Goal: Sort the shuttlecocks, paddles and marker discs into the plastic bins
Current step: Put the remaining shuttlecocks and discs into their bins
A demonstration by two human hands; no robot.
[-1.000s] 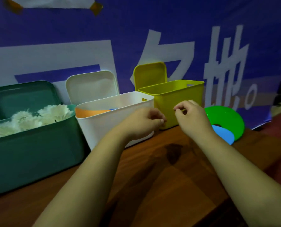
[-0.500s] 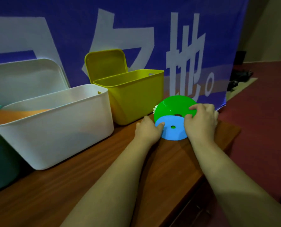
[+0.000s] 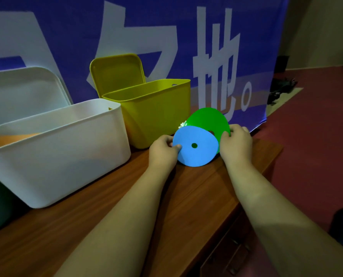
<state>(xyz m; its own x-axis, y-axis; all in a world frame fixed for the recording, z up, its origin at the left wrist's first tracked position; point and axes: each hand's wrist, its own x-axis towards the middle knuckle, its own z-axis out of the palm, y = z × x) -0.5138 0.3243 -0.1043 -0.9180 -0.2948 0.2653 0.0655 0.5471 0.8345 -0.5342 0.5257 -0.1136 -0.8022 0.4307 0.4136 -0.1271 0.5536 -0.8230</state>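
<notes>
Fingertips of the left hand pinch the left rim of the flat blue plastic marker disc. It is tipped up on edge, face toward the camera, low rim down by the brown wooden tabletop. Fingers of the right hand curl round the right rim of the green plastic marker disc, upright just behind the blue one and overlapping it. A white feathered shuttlecock peeks out behind both. The open yellow plastic bin sits just left of the discs, the white plastic bin further left. Any drop likely goes leftward, and the left hand is nearer.
</notes>
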